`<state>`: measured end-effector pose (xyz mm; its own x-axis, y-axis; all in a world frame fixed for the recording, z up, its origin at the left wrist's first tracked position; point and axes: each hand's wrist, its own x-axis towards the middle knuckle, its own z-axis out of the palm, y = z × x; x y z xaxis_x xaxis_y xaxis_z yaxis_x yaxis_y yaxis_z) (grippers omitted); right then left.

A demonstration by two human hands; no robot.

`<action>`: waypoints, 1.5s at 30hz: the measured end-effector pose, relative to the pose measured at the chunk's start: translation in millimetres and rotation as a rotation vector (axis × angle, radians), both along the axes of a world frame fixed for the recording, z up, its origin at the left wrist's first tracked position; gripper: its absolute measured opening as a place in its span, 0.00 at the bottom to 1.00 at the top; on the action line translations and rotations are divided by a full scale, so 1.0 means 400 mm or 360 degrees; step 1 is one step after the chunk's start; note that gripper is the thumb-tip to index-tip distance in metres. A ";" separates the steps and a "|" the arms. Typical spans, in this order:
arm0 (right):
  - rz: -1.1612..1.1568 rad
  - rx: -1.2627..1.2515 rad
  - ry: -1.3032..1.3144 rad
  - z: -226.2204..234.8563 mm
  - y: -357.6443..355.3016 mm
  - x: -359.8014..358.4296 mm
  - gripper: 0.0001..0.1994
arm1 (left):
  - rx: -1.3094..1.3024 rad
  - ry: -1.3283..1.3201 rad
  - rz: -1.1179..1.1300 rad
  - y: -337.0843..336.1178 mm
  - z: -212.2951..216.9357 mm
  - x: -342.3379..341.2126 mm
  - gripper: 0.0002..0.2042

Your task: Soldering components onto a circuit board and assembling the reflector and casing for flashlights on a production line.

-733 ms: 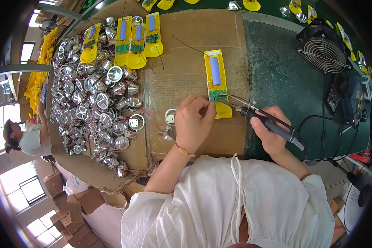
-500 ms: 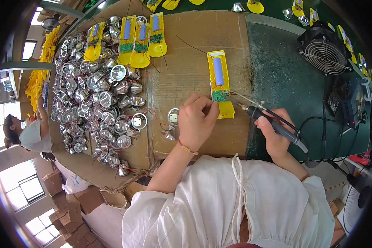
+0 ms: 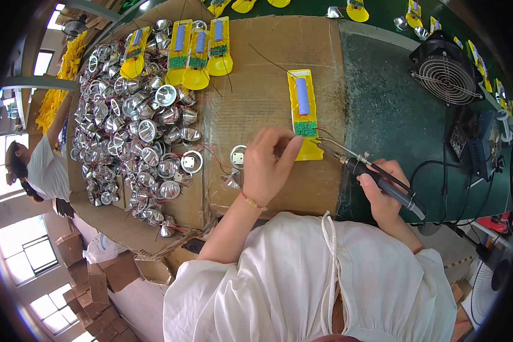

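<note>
Head view showed the left hand point(image 3: 266, 166) with fingers pinching the yellow battery holder point(image 3: 303, 114) on the cardboard-covered desk point(image 3: 256, 85), while the right hand point(image 3: 382, 191) gripped a soldering iron point(image 3: 370, 174) at the holder's green circuit board point(image 3: 305, 129).

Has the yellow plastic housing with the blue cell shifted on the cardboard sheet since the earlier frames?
No. The yellow plastic housing sits at the same spot on the cardboard sheet; only the whole view drifts slightly.
</note>
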<state>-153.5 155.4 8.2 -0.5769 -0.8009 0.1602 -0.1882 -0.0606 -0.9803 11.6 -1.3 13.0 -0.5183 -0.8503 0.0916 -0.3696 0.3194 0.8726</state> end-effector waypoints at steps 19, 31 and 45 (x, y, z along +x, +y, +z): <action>0.0058 0.0033 0.0045 0.010 -0.020 -0.011 0.09 | -0.0984 -0.0345 -0.0147 0.020 0.007 -0.007 0.05; 0.0004 0.0053 -0.0011 0.004 -0.045 0.009 0.08 | -0.0425 -0.0130 0.0023 0.021 -0.023 -0.011 0.04; -0.0055 -0.0027 0.0003 -0.004 -0.024 0.006 0.07 | -0.0250 -0.0127 0.0065 0.021 -0.030 -0.016 0.05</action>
<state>-151.0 145.7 6.5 -0.6036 -0.7778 0.1749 -0.1924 -0.0708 -0.9788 5.1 7.1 1.2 -0.4945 -0.8493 0.1848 -0.4512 0.4325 0.7806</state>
